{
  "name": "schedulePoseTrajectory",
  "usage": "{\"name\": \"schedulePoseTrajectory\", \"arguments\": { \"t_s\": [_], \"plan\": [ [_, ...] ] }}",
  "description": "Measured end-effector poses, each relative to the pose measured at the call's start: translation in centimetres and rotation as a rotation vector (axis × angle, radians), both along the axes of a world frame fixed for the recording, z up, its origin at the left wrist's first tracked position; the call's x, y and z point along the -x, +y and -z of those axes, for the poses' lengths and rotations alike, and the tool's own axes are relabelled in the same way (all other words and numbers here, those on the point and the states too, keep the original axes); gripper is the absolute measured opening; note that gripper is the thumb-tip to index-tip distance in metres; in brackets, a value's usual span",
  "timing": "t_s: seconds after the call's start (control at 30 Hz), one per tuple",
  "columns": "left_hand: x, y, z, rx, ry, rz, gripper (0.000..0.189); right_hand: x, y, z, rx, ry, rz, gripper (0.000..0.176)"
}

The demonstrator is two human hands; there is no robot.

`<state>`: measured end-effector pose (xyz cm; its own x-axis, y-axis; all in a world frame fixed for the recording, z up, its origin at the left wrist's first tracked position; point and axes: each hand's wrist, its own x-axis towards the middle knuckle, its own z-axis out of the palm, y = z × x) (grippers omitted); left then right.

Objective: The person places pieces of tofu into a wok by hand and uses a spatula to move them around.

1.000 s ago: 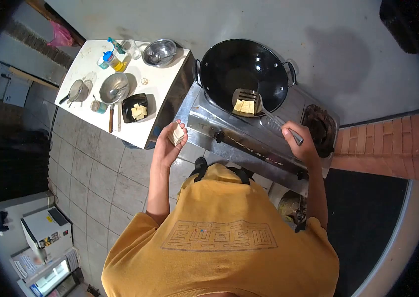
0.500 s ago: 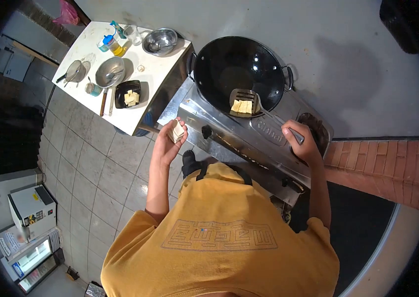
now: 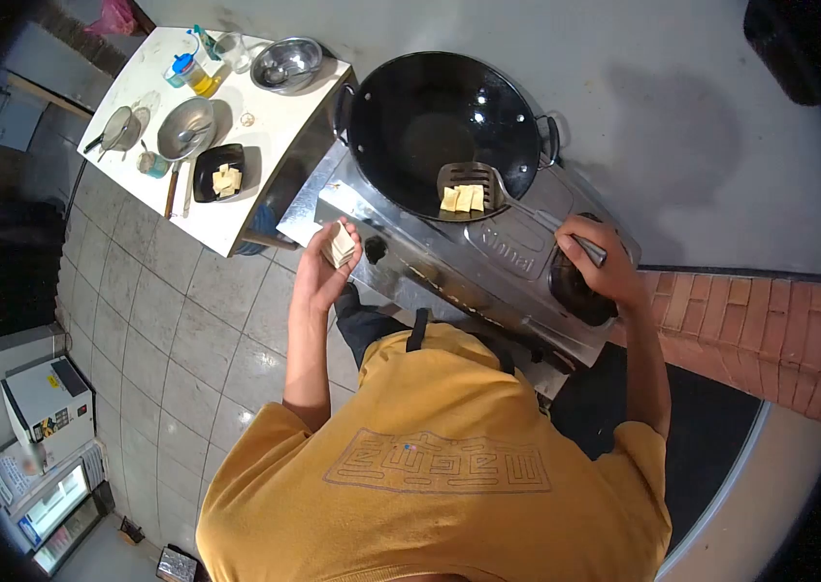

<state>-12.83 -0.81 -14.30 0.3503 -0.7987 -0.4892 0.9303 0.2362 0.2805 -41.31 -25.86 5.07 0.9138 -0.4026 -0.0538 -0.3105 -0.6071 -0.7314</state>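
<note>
My right hand [image 3: 601, 260] grips the handle of a slotted metal spatula [image 3: 517, 202]. Several pale yellow square slices [image 3: 463, 198] lie on its blade, which is over the near edge of a large black wok [image 3: 435, 126]. My left hand [image 3: 328, 266], left of the stove's front, has its fingers curled round a small stack of pale slices [image 3: 341, 246]. The wok sits on a metal gas stove [image 3: 517, 254]. What lies at the bottom of the wok is dark and hard to make out.
On a white table [image 3: 270, 126] at the upper left stand a black square dish [image 3: 203, 177] with pale pieces, metal bowls [image 3: 286, 66], a blue-capped oil bottle [image 3: 195, 74], a strainer [image 3: 119, 128] and a knife [image 3: 173, 189]. A brick ledge [image 3: 721, 325] is at the right.
The wok, stove and table have shifted left and slightly up in the view. The slices on the spatula lie a little differently. Both hands keep their holds.
</note>
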Motion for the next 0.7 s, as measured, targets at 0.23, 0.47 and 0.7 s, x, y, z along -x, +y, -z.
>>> {"name": "schedulePoseTrajectory", "arguments": {
  "t_s": [0.23,0.47,0.7],
  "plan": [
    [0.1,-0.4,-1.1,-0.032,0.012,0.003,0.029,-0.3,0.1,0.6,-0.075,-0.069,-0.013,0.016],
    [-2.5,1.7,-2.4,-0.056,0.001,-0.021,0.031,-1.5,1.6,2.8,-0.232,-0.083,0.109,0.018],
    [-6.5,3.8,-4.2,-0.087,-0.049,-0.04,0.031,-3.8,5.9,5.8,-0.359,-0.165,0.366,0.02]
  ]
}}
